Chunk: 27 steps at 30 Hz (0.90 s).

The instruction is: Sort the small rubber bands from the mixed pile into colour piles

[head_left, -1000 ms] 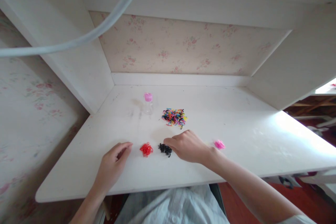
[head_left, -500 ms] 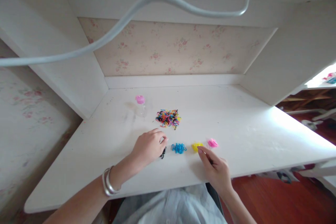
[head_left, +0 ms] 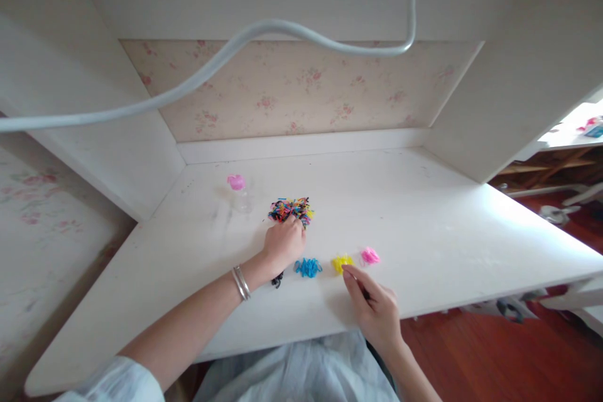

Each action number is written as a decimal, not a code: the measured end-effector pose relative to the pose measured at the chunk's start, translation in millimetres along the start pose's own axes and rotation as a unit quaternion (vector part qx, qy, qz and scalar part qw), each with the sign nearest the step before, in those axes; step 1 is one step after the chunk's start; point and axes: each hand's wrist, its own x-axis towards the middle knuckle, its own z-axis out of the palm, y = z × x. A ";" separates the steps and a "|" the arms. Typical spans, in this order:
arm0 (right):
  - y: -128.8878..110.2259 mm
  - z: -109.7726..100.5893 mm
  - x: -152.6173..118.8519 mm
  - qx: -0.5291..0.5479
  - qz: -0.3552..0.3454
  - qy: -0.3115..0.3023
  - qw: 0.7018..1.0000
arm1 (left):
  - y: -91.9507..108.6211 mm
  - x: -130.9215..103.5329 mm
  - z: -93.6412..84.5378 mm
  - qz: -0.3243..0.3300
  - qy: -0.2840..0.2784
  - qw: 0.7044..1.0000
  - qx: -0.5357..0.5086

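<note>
Curling left hand (head_left: 284,245) over multicoloured rubber-band heap (head_left: 287,206), longest left-to-right; cannot tell its grip; pinching right hand (head_left: 375,311) narrowly at yellow rubber-band pile (head_left: 341,262).

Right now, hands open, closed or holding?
Left hand: at the mixed pile; grip can't be told.
Right hand: pinched closed by the yellow pile; can't tell if holding anything.

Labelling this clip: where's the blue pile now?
In the head view, the blue pile lies toward the front of the white desk, left of the yellow pile and right of the partly hidden black pile.
</note>
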 end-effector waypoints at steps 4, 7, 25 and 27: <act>-2.3 0.0 -0.2 0.004 -0.015 0.004 1.000 | 1.4 2.3 0.8 0.002 -0.005 1.000 0.005; -2.9 0.9 -0.1 0.002 -0.019 0.001 1.000 | 1.6 3.6 2.2 0.005 -0.005 1.000 0.001; -1.5 2.1 -0.6 -0.009 -0.025 -0.006 1.000 | -35.4 5.3 -8.6 -0.004 -0.029 0.989 -0.143; -1.7 1.8 -0.9 -0.013 -0.023 -0.010 1.000 | -39.5 -2.2 -16.5 -0.010 -0.016 0.989 -0.148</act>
